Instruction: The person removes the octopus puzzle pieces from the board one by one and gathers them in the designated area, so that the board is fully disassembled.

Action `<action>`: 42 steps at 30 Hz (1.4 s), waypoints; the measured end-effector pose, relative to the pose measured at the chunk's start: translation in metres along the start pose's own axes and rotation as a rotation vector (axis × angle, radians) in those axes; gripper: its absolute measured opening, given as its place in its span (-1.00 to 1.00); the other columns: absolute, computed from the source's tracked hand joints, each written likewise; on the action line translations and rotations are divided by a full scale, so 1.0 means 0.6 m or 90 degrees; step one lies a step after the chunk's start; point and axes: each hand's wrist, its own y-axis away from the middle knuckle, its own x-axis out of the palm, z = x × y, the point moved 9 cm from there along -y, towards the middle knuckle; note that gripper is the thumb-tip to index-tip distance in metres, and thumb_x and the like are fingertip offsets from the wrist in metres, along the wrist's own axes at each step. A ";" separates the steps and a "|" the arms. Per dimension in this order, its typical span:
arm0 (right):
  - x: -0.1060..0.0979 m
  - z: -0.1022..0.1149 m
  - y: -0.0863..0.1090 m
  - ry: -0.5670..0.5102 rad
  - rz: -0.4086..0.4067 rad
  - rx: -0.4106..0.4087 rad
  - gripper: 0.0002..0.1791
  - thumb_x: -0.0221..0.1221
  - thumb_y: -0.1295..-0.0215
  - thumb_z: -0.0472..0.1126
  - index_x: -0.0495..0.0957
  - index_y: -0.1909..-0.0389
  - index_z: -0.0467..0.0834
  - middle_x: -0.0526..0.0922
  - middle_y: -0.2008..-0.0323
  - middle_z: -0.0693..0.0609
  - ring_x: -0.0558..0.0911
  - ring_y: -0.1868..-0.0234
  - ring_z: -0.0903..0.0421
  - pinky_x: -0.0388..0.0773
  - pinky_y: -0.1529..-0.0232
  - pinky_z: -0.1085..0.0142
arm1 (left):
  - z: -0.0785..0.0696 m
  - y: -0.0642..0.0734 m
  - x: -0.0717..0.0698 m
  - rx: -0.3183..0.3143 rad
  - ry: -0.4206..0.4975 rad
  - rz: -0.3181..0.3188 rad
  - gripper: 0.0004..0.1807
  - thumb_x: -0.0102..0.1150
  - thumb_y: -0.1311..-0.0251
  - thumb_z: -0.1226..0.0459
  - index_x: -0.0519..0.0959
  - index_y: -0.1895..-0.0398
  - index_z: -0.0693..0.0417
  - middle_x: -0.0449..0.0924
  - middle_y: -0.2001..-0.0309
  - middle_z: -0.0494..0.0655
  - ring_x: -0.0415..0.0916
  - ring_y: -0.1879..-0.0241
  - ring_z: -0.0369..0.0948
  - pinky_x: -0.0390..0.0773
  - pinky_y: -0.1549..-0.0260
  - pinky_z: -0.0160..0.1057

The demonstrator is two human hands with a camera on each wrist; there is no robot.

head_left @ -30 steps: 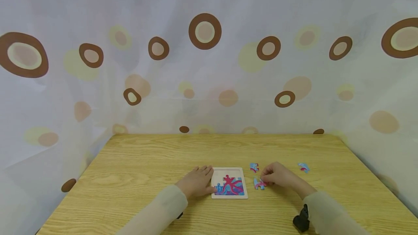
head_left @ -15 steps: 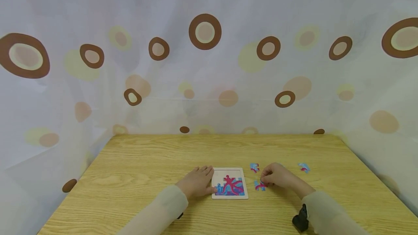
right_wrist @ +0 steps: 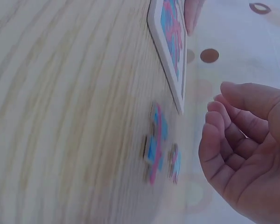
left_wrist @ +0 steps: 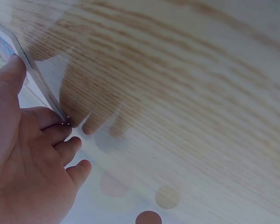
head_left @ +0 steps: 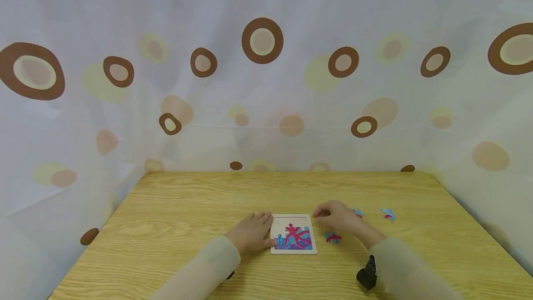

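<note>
From my remote station I log a white puzzle frame (head_left: 294, 252) flat on the wood-grain table (head_left: 187, 207), its lower part filled by joined pieces (head_left: 296, 243) with red-pink limbs on blue and purple; pale backing shows above them. To its right lie a near loose piece (head_left: 333, 238), blue with a red stripe, a middle loose piece (head_left: 358, 213) and a far loose piece (head_left: 388, 215). A spotted cloth (head_left: 266, 89) stands behind. The right hand (head_left: 336, 217) partly blocks my head view of the middle piece. The left hand (head_left: 251, 231) lies with fingers extended against the frame's left edge, thumb over its rim. The right hand hovers by the frame's right edge, fingers bent toward the thumb; I cannot tell whether it grips anything.
</note>
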 end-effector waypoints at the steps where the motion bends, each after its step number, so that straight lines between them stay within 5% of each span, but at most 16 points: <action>1: 0.004 0.004 -0.003 0.004 -0.001 -0.002 -0.84 0.12 -0.23 -0.34 0.55 0.25 -0.36 0.52 0.48 -0.02 0.41 0.58 0.14 0.41 0.62 0.34 | -0.001 0.001 -0.001 0.000 0.002 0.000 -0.21 -0.18 -0.25 -0.21 0.12 -0.40 0.10 0.07 -0.38 -0.07 -0.01 -0.35 -0.16 0.03 -0.27 -0.15; 12: 0.039 0.025 -0.029 0.017 0.006 -0.026 -0.83 0.19 -0.19 -0.34 0.56 0.23 -0.35 0.50 0.45 0.04 0.46 0.47 0.13 0.50 0.52 0.31 | -0.005 0.007 -0.011 0.005 0.016 -0.007 -0.22 -0.16 -0.25 -0.19 0.15 -0.38 0.11 0.10 -0.37 -0.06 0.02 -0.34 -0.16 0.05 -0.27 -0.17; 26: 0.071 0.029 -0.031 0.018 0.034 -0.036 -0.92 0.20 -0.17 -0.34 0.55 0.32 -0.26 0.49 0.54 0.10 0.42 0.64 0.22 0.42 0.65 0.38 | -0.004 0.006 -0.009 0.009 0.017 -0.013 -0.21 -0.16 -0.24 -0.20 0.16 -0.38 0.13 0.10 -0.37 -0.05 0.02 -0.34 -0.15 0.05 -0.27 -0.15; 42: 0.082 0.026 -0.034 0.057 0.031 0.011 -0.93 0.22 -0.13 -0.38 0.58 0.34 -0.26 0.46 0.57 0.10 0.37 0.59 0.23 0.35 0.58 0.41 | -0.002 0.004 -0.005 0.008 0.017 -0.012 -0.21 -0.16 -0.24 -0.20 0.16 -0.38 0.13 0.10 -0.37 -0.05 0.02 -0.34 -0.15 0.05 -0.27 -0.16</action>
